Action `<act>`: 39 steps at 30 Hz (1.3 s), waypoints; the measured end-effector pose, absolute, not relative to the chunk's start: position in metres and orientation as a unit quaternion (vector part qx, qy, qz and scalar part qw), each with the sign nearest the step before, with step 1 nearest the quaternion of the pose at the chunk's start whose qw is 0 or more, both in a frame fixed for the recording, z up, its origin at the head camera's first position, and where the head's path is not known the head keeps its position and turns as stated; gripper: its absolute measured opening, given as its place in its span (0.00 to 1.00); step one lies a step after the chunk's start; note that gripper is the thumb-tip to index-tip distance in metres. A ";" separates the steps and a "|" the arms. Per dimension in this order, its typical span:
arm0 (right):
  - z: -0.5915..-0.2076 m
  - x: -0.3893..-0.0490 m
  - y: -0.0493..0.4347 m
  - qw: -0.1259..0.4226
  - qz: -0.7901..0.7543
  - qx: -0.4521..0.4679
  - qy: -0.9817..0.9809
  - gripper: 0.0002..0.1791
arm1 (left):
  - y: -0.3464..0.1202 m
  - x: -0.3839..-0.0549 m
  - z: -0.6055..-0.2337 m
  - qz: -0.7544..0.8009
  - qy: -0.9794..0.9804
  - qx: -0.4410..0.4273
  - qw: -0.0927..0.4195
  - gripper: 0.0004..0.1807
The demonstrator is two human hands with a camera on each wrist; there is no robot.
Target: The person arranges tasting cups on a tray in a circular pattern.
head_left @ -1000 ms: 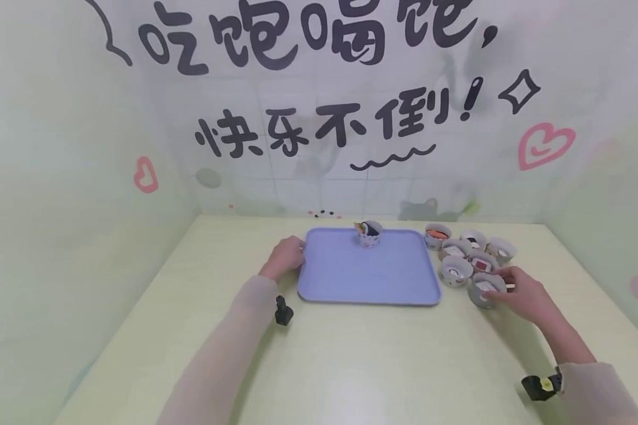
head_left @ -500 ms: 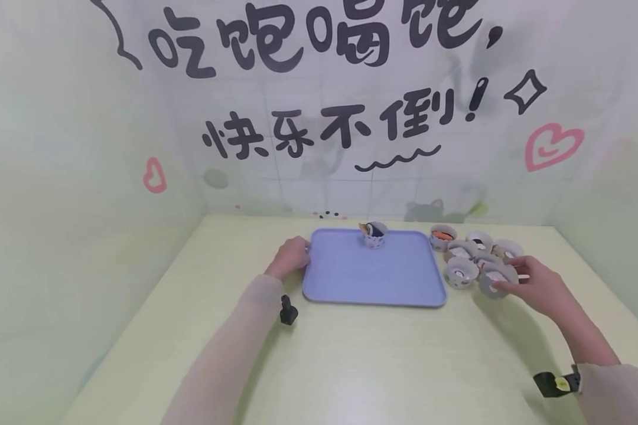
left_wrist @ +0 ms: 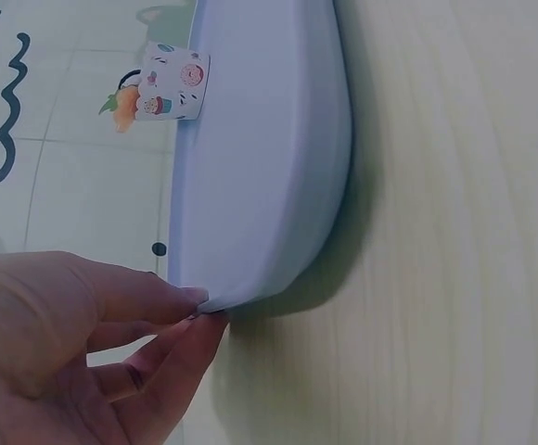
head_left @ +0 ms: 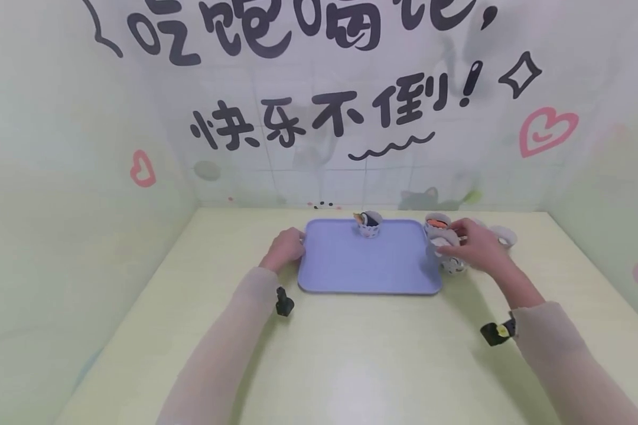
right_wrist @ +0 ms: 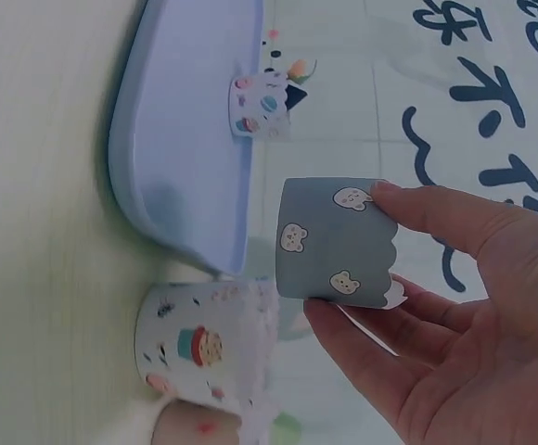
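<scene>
My left hand (head_left: 285, 249) pinches the left rim of a lavender tray (head_left: 367, 265) between thumb and fingers. On the tray's far edge area stands a white patterned paper cup (head_left: 369, 231), with an orange piece and a dark piece showing above its rim. My right hand (head_left: 481, 245) grips a grey paper cup (right_wrist: 329, 246) printed with small bear faces. It is held up near the tray's right edge, above the table; something pale shows inside it in the head view. Below it stands a white patterned cup (right_wrist: 195, 343), partly hidden in the head view.
Right of the tray, a cup with orange content (head_left: 437, 222) stands at the back, and another cup (head_left: 505, 237) farther right. My right hand hides others of the group. Behind the pale table (head_left: 340, 354) rises a wall (head_left: 234, 189) with black lettering.
My right hand has lifted the grey cup from the front of the cup group and carried it left and away from me, to the tray's right edge. The left hand keeps its hold.
</scene>
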State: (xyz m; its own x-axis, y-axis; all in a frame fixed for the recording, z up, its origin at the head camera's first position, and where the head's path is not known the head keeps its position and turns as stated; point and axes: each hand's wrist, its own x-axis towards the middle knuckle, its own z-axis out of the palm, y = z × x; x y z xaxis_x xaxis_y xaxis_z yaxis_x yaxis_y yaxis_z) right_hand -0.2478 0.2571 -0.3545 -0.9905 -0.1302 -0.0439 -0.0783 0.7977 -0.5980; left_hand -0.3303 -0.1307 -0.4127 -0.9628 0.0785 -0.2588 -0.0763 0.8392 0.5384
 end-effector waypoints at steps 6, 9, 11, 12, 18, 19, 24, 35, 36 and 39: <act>-0.362 -0.277 0.227 0.048 -0.337 -0.065 0.938 0.37 | -0.131 -0.330 -0.413 0.293 0.947 0.007 0.128 0.31; -0.370 -0.293 0.217 0.050 -0.338 -0.058 0.938 0.37 | -0.130 -0.330 -0.412 0.288 0.950 0.010 0.122 0.31; -0.375 -0.303 0.211 0.056 -0.340 -0.048 0.938 0.37 | -0.130 -0.330 -0.413 0.286 0.950 0.010 0.123 0.31; -0.379 -0.306 0.209 0.058 -0.340 -0.041 0.938 0.37 | -0.129 -0.329 -0.413 0.286 0.950 0.011 0.123 0.31; -0.395 -0.323 0.198 0.063 -0.345 -0.014 0.937 0.35 | -0.127 -0.327 -0.411 0.279 0.952 0.009 0.126 0.31; -0.397 -0.324 0.197 0.059 -0.344 -0.015 0.937 0.35 | -0.127 -0.327 -0.411 0.280 0.952 0.008 0.125 0.31; -0.406 -0.328 0.191 0.044 -0.338 -0.020 0.940 0.36 | -0.125 -0.326 -0.414 0.289 0.949 0.006 0.129 0.31; -0.406 -0.328 0.184 0.053 -0.357 -0.003 0.933 0.45 | -0.129 -0.323 -0.411 0.280 0.952 0.001 0.121 0.30; -0.403 -0.328 0.184 0.054 -0.363 -0.001 0.930 0.45 | -0.130 -0.323 -0.410 0.279 0.952 0.001 0.121 0.30; -0.395 -0.329 0.186 0.053 -0.374 -0.002 0.926 0.44 | -0.132 -0.325 -0.409 0.276 0.953 0.002 0.124 0.30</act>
